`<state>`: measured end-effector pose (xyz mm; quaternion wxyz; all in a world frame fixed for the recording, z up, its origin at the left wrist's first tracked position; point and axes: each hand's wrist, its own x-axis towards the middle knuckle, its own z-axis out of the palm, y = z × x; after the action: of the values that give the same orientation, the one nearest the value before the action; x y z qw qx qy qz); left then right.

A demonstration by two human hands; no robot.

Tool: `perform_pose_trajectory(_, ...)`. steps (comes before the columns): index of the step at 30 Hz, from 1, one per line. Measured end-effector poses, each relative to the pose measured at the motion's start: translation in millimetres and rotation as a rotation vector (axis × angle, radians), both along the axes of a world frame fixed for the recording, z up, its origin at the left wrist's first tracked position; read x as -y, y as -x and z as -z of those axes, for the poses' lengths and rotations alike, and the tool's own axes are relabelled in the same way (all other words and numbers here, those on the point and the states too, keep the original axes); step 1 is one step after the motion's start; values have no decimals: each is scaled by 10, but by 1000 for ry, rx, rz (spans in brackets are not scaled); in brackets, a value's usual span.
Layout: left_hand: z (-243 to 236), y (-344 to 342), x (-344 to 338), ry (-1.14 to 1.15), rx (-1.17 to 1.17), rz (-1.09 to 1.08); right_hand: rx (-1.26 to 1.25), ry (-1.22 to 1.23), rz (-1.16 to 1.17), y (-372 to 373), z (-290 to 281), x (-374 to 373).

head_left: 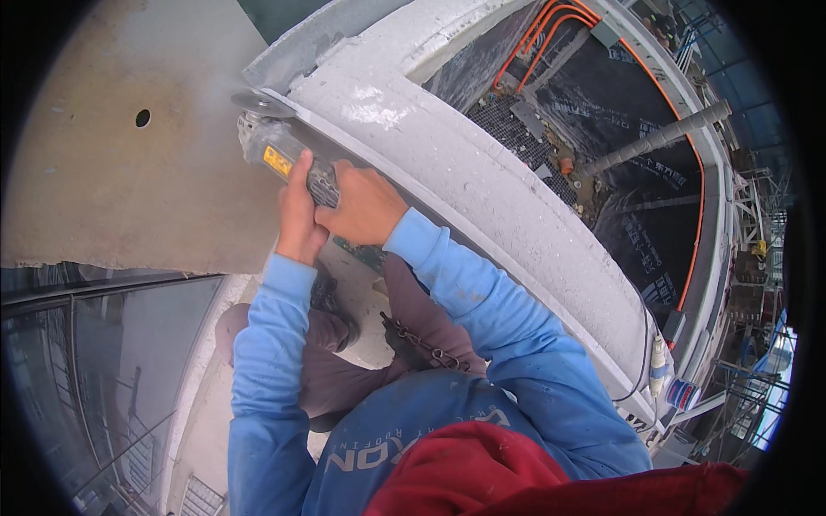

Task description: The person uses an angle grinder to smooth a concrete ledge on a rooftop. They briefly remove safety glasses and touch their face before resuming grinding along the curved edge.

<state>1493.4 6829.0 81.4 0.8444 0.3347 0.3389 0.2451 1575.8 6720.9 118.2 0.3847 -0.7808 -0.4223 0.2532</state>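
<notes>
Both of my hands grip an angle grinder [291,161], a dusty grey tool with a yellow label. Its disc [263,105] sits against the edge of the pale concrete ledge [447,155], near the corner at the upper left. My left hand [298,215] wraps the near side of the body, thumb stretched along it. Around the rear of the grinder closes my right hand [368,206]. Whether the disc is spinning I cannot tell. Pale dust lies over the tool's head, and a white powdery patch [375,109] marks the ledge top.
A large tan panel [129,198] with a dark hole lies left. Beyond the ledge drops a pit lined with black sheeting [645,215], with orange pipes [544,39] and a round post [658,138]. A cable, a plug and a can [682,394] are at the right. Glass [112,361] stands lower left.
</notes>
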Motion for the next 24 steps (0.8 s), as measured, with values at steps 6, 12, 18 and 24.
perform_pose_trajectory(6,50,-65,-150,-8,-34,-29,2,-48,15,-41,126,-147)
perform_pose_trajectory(12,130,-73,-242,-2,-25,-15,-4,-2,12,-53,162,-232)
perform_pose_trajectory(18,176,-90,-288,-9,-31,-10,29,15,6,-63,174,-268)
perform_pose_trajectory(24,211,-95,-314,-6,-5,-11,2,24,8,-61,162,-272)
